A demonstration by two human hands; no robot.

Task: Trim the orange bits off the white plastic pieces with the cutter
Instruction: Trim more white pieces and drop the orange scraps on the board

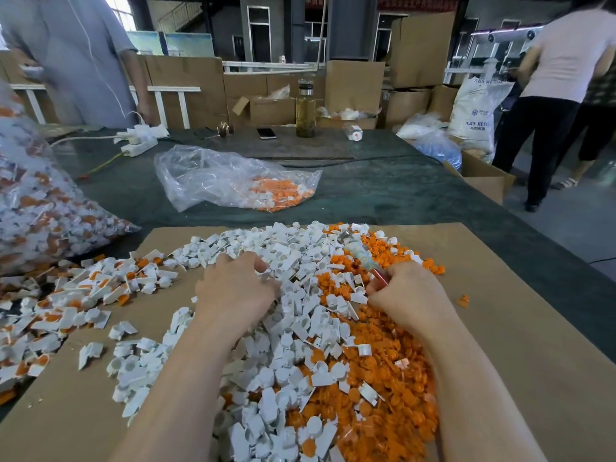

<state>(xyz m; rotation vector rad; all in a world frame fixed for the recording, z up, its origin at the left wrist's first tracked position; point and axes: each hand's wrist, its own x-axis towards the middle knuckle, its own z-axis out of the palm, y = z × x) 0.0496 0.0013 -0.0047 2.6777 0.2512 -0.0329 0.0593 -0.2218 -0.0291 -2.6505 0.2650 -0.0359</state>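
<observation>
Factory packing floor: stacked cardboard cartons (353, 85) at 12 o'clock, resin sack (473, 108) at 2 o'clock, bagged plastic parts (36, 208) at 9 o'clock.

Matt white plastic pieces (290, 328) lie on rough brown cardboard (500, 328).

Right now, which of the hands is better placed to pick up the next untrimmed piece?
Left. The left hand rests with loose fingers on the white pieces, and holds nothing that shows, while the right hand grips the cutter.
</observation>
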